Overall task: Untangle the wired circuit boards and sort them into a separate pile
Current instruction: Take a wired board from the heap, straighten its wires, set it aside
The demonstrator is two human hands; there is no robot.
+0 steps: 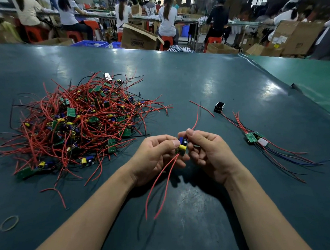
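A single board (182,147), with yellow and blue parts on it, is held above the mat (205,82) between both hands. The left hand (158,158) is curled round it, thumb pressed against the yellow part. The right hand (208,153) pinches the board's upper end between thumb and forefinger. Two red wires (159,188) are seen hanging from the board toward the near edge; another red wire runs up past the right thumb.

The tangled pile (76,122) of boards and red and black wires lies to the left, well apart from the hands. A small sorted pile (253,137) of boards is laid to the right, wires trailing both ways. A black block (219,106) stands near its far wire ends. A rubber band (9,223) lies at near left.
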